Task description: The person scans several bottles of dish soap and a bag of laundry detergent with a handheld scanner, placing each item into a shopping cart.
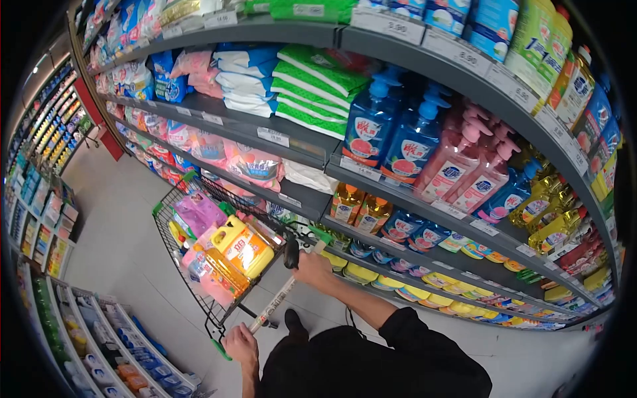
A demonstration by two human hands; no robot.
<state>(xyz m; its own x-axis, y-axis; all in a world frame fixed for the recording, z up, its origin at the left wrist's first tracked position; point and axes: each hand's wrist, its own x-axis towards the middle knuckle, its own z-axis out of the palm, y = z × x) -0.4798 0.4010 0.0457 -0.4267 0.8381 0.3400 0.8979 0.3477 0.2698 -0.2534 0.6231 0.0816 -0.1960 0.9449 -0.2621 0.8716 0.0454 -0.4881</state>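
My left hand (pixel 240 343) is closed round the lower end of the shopping cart's handle (pixel 277 304). Farther along the same bar, my right hand (pixel 313 270) grips it close to its other end. A black rounded piece (pixel 290 254) sticks up beside the right hand; I cannot make out what it is. In the wire shopping cart (pixel 192 292) lie a yellow jug (pixel 244 245), a bottle of amber liquid (pixel 225 272), a purple pack (pixel 199 211) and pink packs (pixel 213 290).
Shelves run along the right with blue pump bottles (pixel 415 142), pink pump bottles (pixel 458 162) and green-and-white packs (pixel 312 86). Low shelves (pixel 113 338) stand at the lower left. Pale floor tiles (pixel 109 219) stretch ahead between them. A red panel (pixel 99 119) stands at the aisle's far end.
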